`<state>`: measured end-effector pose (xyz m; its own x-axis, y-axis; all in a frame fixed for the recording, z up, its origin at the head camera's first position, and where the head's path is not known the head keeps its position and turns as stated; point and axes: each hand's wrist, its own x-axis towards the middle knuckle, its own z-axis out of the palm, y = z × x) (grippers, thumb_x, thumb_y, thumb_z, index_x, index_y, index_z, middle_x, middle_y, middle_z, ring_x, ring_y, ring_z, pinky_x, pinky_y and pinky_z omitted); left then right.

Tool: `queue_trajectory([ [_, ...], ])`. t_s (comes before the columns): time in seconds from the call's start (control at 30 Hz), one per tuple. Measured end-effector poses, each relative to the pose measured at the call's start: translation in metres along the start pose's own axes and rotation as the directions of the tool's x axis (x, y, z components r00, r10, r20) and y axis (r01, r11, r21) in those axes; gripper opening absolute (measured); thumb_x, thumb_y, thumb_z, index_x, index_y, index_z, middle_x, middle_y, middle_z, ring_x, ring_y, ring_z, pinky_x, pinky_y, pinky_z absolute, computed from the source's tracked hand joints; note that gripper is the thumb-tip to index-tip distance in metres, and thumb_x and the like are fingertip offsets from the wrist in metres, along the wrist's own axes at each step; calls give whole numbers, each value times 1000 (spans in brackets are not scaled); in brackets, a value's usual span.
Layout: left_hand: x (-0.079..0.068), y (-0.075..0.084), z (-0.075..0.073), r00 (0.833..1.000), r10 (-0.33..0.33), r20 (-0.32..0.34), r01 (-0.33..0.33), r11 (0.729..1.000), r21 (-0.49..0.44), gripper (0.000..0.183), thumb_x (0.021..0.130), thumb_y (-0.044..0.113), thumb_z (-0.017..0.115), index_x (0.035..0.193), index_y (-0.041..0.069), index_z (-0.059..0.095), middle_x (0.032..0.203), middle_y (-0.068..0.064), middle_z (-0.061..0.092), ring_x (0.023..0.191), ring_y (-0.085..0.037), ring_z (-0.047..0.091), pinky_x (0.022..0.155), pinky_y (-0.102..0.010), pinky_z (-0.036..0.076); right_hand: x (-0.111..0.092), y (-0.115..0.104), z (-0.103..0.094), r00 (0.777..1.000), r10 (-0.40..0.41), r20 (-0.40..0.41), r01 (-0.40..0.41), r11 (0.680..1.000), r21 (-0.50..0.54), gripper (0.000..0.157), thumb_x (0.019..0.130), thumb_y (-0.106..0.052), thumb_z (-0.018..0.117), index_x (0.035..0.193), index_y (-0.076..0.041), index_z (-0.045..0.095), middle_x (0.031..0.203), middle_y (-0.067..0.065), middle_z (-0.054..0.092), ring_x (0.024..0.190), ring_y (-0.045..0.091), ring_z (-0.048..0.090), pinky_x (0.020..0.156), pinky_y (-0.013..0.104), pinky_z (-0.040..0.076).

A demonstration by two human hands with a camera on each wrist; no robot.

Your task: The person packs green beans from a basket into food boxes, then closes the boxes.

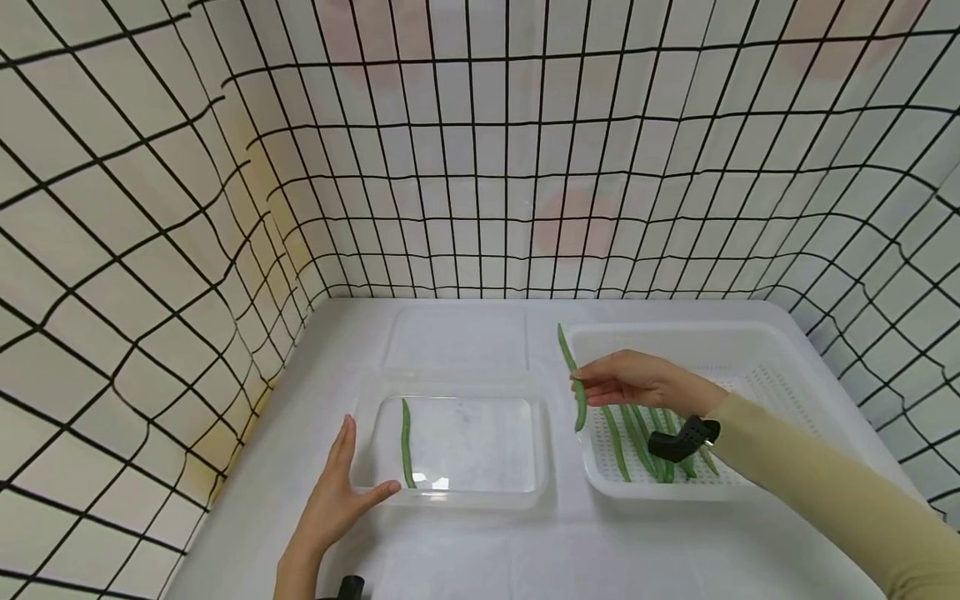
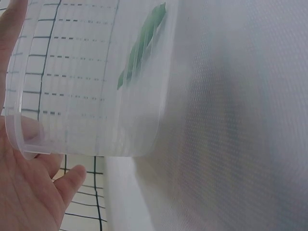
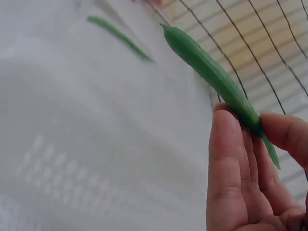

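Note:
Between thumb and fingertips my right hand point(image 1: 626, 379) pinches a green bean point(image 3: 211, 72), above the left edge of a white perforated basket point(image 1: 678, 333). Several more green beans point(image 1: 637, 442) lie in that basket, partly hidden by the hand and wrist. My left hand point(image 1: 337, 492) is at the near left corner of a clear plastic container point(image 1: 543, 450), thumb and fingers spread apart along its rim. One green bean point(image 1: 406, 442) lies inside the container, toward its left side; the left wrist view shows it through the clear wall.
A flat, clear lid point(image 1: 456, 337) lies on the white table point(image 1: 495, 550) behind the container. Black wire grid point(image 1: 480, 167) walls with pale cloth behind them enclose the table at the back and both sides. Black straps with devices point(image 1: 682, 440) sit on the wrists.

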<state>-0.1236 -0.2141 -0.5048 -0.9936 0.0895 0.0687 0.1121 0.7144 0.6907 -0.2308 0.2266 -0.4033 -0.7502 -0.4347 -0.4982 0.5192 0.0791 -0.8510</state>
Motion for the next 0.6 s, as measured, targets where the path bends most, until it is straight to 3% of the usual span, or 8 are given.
queue_trajectory([
  [0.17,0,1,0,1000,-6,-2,6,1000,-12,121,70,48,81,153,14,0,158,-9,2,141,-36,8,105,-60,20,26,-5,47,999,3,49,-2,1000,-6,20,90,-6,64,104,8,64,87,13,69,76,19,68,77,33,54],
  [0.37,1,1,1,1000,-7,-2,7,1000,-24,121,70,48,81,154,16,0,158,-4,0,142,-34,8,105,-60,20,59,0,99,994,43,105,-42,999,-13,17,88,-5,66,100,7,66,88,15,69,75,20,68,77,34,54],
  [0.6,1,1,1,1000,-22,-13,21,1000,-21,121,69,48,82,154,18,0,158,-7,3,142,-33,8,105,-60,21,89,15,142,986,82,147,-80,997,-19,22,87,-3,67,103,12,66,84,16,69,70,20,68,73,33,55],
])
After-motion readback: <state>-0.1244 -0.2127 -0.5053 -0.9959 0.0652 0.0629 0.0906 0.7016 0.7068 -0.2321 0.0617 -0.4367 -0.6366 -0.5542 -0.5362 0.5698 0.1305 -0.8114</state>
